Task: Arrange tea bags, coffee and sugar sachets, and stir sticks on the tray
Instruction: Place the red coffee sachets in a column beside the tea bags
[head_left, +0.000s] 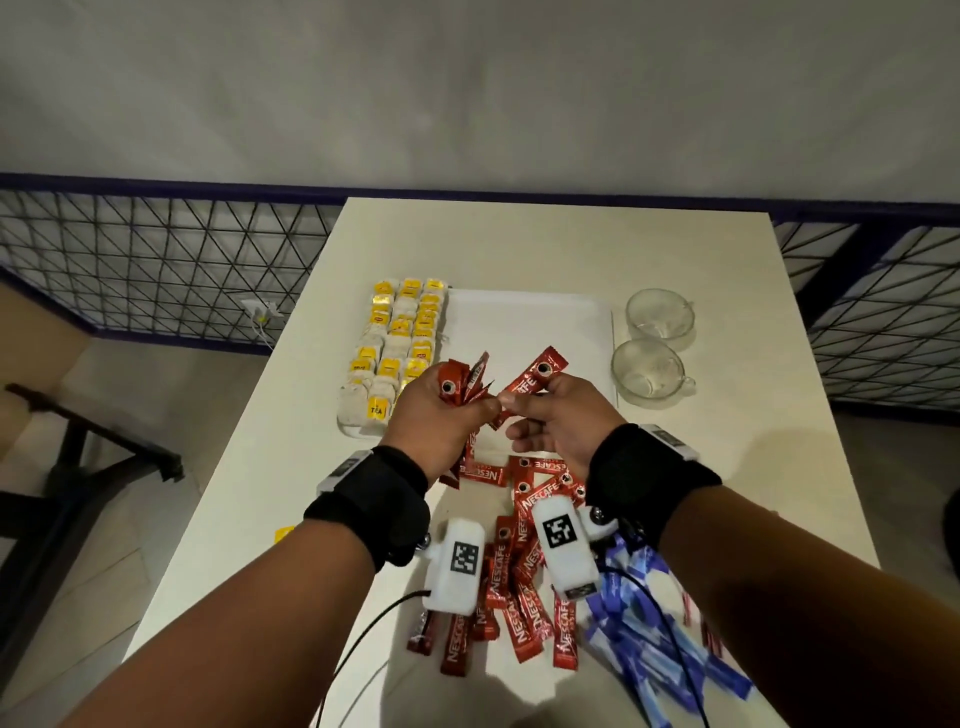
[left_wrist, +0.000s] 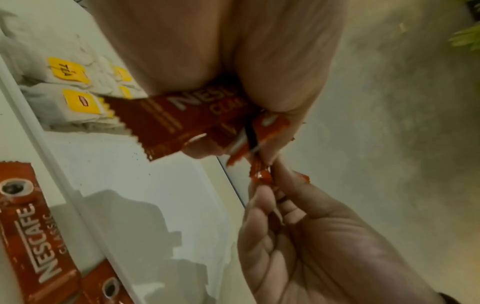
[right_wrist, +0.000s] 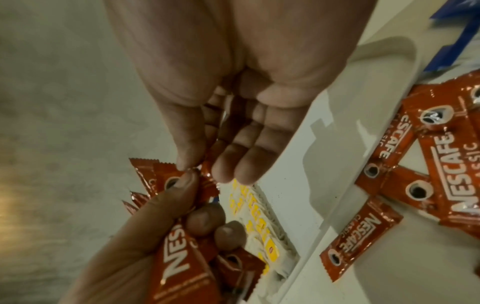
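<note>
Above the tray's (head_left: 530, 322) near edge, the left hand (head_left: 436, 415) clamps a bundle of coffee sachets (head_left: 460, 382), fanned upward. The right hand (head_left: 556, 415) pinches one sachet (head_left: 535, 376), its long axis slanting up-right.

Red coffee sachets (head_left: 524, 608), yellow-tagged tea bags (head_left: 400, 343), white tray (head_left: 530, 322)

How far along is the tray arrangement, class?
Done: the tea bags lie in rows along the tray's left side. In hand: the left hand grips a bunch of Nescafe sachets; the right hand pinches another Nescafe sachet. Left: the loose red sachets and the blue sachets on the table. No stir sticks are identifiable.
</note>
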